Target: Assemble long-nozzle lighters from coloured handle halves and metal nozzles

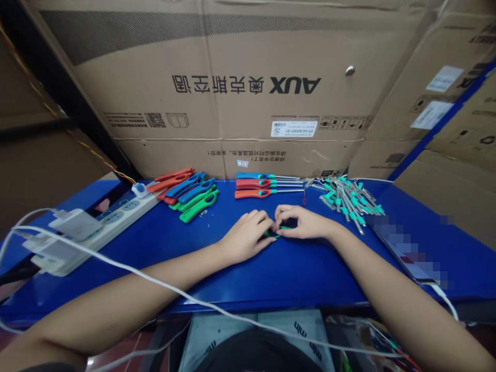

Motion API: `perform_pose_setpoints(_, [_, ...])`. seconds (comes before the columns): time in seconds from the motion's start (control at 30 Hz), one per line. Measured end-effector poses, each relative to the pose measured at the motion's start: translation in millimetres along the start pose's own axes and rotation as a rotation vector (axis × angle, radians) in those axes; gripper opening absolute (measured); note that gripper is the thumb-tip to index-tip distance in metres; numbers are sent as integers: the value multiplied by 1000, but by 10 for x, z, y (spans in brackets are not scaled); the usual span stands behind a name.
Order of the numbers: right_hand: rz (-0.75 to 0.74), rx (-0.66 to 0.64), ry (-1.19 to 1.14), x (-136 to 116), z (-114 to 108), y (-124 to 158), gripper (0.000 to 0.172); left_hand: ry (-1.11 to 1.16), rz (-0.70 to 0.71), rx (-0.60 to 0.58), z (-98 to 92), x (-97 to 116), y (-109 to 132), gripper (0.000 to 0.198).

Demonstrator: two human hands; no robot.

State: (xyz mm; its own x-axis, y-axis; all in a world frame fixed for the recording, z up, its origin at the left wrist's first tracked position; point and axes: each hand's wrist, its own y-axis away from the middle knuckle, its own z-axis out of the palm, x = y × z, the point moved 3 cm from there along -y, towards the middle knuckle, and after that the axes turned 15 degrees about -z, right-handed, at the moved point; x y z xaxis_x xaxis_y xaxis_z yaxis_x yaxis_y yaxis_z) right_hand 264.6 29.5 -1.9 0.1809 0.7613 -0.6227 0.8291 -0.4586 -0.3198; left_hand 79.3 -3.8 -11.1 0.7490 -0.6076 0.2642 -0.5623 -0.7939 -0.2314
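Over the middle of the blue table, my left hand [246, 235] and my right hand [304, 222] meet, fingers curled, on a green lighter handle [272, 234]. Most of that handle is hidden behind the fingers. Beyond the hands lie a blue lighter [248, 176], a red lighter [248, 184] and an orange lighter [248, 194], side by side with their metal tubes pointing right. A heap of metal lighter tubes with teal parts [344, 199] sits farther right. To the left is a pile of orange, red, blue and green lighter handles [191, 192].
A white power strip [127, 209] with plugged-in chargers [79, 223] runs along the left. A white cable [155, 281] crosses in front of my left forearm. On the right lies a phone [403, 253], partly blurred. A large cardboard box [240, 46] stands behind the table.
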Motion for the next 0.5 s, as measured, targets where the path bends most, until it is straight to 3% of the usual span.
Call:
perform_pose_setpoints(0.13, [46, -20, 62, -3, -72, 41, 8, 56, -127, 58, -61, -239, 12, 41])
perform_pose_setpoints(0.27, [96, 0, 150, 45, -140, 84, 17, 213, -179, 37, 38, -416, -56, 28])
perform_pose_setpoints(0.5, [91, 71, 166, 155, -165, 105, 23, 314, -215, 77, 106, -467, -107, 30])
